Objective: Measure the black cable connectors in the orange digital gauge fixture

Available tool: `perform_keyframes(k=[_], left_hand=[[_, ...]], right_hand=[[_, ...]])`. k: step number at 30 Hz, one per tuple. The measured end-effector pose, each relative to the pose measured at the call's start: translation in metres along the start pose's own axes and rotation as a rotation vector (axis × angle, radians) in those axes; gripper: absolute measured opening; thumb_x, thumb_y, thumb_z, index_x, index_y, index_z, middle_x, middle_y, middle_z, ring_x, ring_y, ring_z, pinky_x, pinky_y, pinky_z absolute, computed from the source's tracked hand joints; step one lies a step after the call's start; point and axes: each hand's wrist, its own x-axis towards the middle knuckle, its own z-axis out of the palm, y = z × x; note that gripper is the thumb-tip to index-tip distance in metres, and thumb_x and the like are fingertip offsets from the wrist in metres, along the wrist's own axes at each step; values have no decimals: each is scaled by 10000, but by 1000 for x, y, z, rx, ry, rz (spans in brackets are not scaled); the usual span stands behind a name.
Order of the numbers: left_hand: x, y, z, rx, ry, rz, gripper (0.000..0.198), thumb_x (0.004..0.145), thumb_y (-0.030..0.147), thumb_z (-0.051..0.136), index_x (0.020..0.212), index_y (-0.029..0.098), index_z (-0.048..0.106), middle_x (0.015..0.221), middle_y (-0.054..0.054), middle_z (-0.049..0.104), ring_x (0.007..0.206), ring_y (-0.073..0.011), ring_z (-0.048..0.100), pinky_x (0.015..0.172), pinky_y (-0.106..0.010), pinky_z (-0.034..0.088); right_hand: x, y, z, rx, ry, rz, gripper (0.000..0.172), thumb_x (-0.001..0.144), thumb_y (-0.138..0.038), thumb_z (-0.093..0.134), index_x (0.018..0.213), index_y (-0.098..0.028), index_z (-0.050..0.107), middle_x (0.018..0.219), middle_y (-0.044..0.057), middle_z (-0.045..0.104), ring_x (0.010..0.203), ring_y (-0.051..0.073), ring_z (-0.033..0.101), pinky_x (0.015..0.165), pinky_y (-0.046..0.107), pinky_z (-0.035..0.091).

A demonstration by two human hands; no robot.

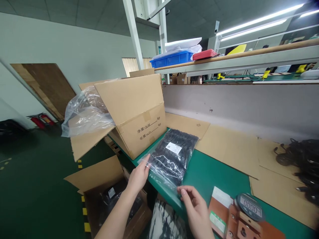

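Observation:
A clear plastic bag (171,159) packed with dark black parts lies on the green tabletop (203,167), a white label (173,148) showing on it. My left hand (138,177) grips the bag's near left corner, thumb and fingers closed on the film. At the near right corner, the thumb and fingers of my right hand (195,210) pinch the loose edge of the bag. What exactly the parts inside are, I cannot make out through the film.
An open cardboard box (141,129) with plastic lining stands behind left; another open box (114,166) sits below the table edge. A digital gauge (250,205) is at near right, black cables (304,166) at far right. Above runs a shelf with a blue tray (171,59).

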Motion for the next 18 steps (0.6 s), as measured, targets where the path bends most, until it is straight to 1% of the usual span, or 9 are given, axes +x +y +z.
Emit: perform_keyframes(k=[2, 6, 7, 9, 11, 13, 16, 17, 18], left_hand=[[2, -2, -2, -9, -17, 10, 530, 985, 374, 344, 1506, 279, 330, 1502, -29, 452, 1347, -264, 469, 1073, -407, 423], [1, -6, -2, -20, -66, 53, 570, 989, 360, 305, 1544, 264, 218, 1556, -38, 358, 1363, -272, 448, 1069, -417, 420], [0, -7, -1, -20, -63, 56, 566, 991, 347, 292, 1545, 263, 213, 1553, -44, 366, 1356, -272, 458, 1058, -414, 428], [-1, -9, 1, -22, -40, 49, 546, 989, 324, 288, 1532, 275, 260, 1498, -54, 463, 1301, -268, 525, 1006, -395, 465], [-2, -10, 2, -40, -9, 31, 516, 982, 317, 313, 1496, 290, 354, 1360, -56, 611, 1171, -260, 632, 909, -361, 514], [-2, -9, 1, -76, 16, 6, 486, 968, 321, 356, 1445, 294, 445, 1165, -50, 722, 972, -245, 718, 792, -323, 540], [0, -7, -1, -163, 22, -33, 461, 945, 335, 415, 1391, 287, 524, 928, -29, 768, 662, -208, 725, 656, -299, 543], [1, -6, -2, -194, 17, -41, 458, 938, 342, 431, 1381, 287, 536, 900, -22, 769, 606, -199, 712, 636, -300, 546], [2, -6, -2, -222, 30, -48, 450, 930, 347, 448, 1364, 291, 555, 906, -18, 770, 595, -195, 709, 638, -305, 553]], right_hand=[[0, 0, 0, -1, -3, -2, 536, 826, -687, 515, 910, -179, 662, 948, 112, 679, 918, 260, 604, 755, 299, 491], [1, 0, 1, 3, 5, -19, 524, 829, -676, 521, 905, -178, 665, 940, 111, 682, 909, 257, 609, 763, 299, 492], [1, 1, 1, 3, 11, -23, 526, 826, -678, 522, 900, -177, 666, 932, 111, 682, 898, 255, 610, 758, 299, 493], [1, 1, 1, 3, 22, -31, 525, 822, -677, 526, 892, -176, 666, 916, 109, 682, 874, 249, 610, 749, 297, 493], [1, 2, 1, 2, 27, -37, 513, 828, -667, 526, 890, -177, 665, 901, 103, 680, 852, 240, 610, 740, 292, 491], [0, 2, 1, 1, 25, -42, 502, 835, -658, 525, 893, -179, 664, 895, 99, 679, 844, 236, 611, 737, 289, 490], [0, 3, 1, 0, 20, -47, 500, 836, -655, 527, 890, -177, 665, 901, 103, 682, 860, 242, 616, 747, 293, 492], [0, 3, 1, 0, 21, -46, 499, 838, -653, 526, 892, -177, 666, 903, 103, 683, 864, 244, 617, 749, 293, 492], [0, 4, 1, -1, 19, -45, 496, 841, -651, 525, 895, -178, 666, 907, 103, 683, 868, 245, 618, 748, 293, 492]])
